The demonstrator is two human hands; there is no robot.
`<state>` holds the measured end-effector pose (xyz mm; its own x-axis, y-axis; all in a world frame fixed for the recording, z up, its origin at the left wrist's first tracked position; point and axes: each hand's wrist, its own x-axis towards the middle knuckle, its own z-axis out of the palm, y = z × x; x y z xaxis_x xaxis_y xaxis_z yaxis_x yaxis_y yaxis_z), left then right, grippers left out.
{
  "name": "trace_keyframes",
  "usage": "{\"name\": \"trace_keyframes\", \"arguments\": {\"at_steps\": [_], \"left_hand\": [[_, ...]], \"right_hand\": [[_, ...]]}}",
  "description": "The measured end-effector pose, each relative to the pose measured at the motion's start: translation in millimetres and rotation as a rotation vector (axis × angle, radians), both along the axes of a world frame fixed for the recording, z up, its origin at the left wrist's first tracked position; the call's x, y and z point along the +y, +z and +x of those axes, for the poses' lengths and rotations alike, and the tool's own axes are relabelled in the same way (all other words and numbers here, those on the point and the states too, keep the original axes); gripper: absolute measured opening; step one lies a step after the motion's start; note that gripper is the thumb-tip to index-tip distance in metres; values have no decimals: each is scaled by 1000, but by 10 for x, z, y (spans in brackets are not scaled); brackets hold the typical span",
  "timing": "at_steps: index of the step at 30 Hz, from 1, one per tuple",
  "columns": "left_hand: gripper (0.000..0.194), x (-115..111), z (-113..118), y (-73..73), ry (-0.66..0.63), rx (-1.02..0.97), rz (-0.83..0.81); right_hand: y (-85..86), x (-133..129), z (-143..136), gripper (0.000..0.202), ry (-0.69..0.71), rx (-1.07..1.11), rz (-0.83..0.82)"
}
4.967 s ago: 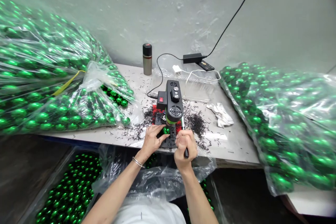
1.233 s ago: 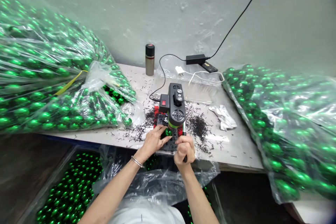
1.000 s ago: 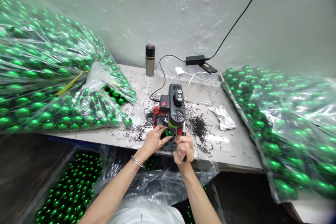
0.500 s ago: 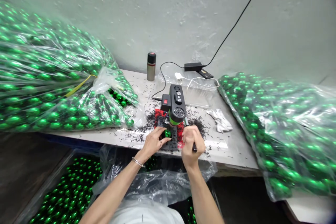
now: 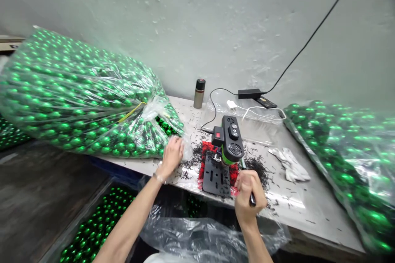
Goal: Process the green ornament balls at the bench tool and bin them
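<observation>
In front of me stands a small black machine (image 5: 233, 137) with round grilles and a red switch, over a slotted black plate (image 5: 212, 178). My right hand (image 5: 250, 193) is wrapped round a black-handled lever (image 5: 252, 200) beside the machine's head. No ball shows on the plate. To the left, my left hand (image 5: 173, 154) is at the mouth of a clear plastic bag (image 5: 132, 129) full of shiny green balls. Its fingers are curled and their tips hidden, so I cannot make out what they hold.
Black shavings (image 5: 257, 168) litter the table around a red mat (image 5: 205, 164). Behind stand a bottle (image 5: 199, 94), a power adapter (image 5: 249, 93) and a clear plastic tray (image 5: 262, 129). White gloves (image 5: 290, 164) and another ball bag (image 5: 345, 168) lie right. An open bag of green balls (image 5: 98, 218) sits below.
My left hand has left the green ball beneath the machine and moved left to the bag's mouth. That ball is gone from the plate. My right hand keeps its grip. The view has turned left.
</observation>
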<state>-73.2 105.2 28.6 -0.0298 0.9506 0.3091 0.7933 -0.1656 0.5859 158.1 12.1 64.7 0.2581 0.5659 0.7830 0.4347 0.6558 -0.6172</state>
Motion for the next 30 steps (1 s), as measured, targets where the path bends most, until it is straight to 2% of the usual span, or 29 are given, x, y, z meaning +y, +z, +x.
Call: {"name": "trace_keyframes", "arguments": {"at_steps": [2, 4, 6, 9, 12, 14, 15, 17, 20, 22, 26, 28, 30], "left_hand": [[27, 402, -96, 128, 76, 61, -139], [22, 680, -116, 176, 68, 57, -199], [20, 828, -80, 164, 43, 25, -234], [19, 866, -16, 127, 29, -50, -267], [17, 746, -24, 140, 21, -162, -277], [24, 586, -58, 164, -1, -251, -286], [28, 483, -72, 174, -22, -356, -296], [33, 248, -75, 178, -81, -708, -333], [26, -106, 11, 130, -128, -1292, -441], [18, -291, 126, 65, -110, -1457, -524], [22, -494, 419, -95, -94, -1496, -646], [28, -530, 564, -166, -145, -1377, -675], [33, -537, 689, -220, -234, -1136, -640]], "right_hand": [[-2, 1, -1, 31, 0, 1, 4], [-5, -2, -4, 31, -8, 0, 8], [-8, -3, -5, 32, -14, -5, 14], [-6, -2, 0, 32, -12, -21, 28], [0, -1, 6, 31, -2, -49, 36], [-1, 0, 5, 31, 3, -55, 45], [-4, 0, 3, 31, 2, -51, 48], [-13, 3, -3, 32, -6, -37, 49], [-24, 1, -10, 32, -19, -28, 41], [-20, -7, -12, 32, -26, -34, 30], [7, -23, -17, 32, -36, -64, 10], [14, -25, -19, 32, -36, -75, 15], [12, -27, -18, 33, -40, -82, 17]]}}
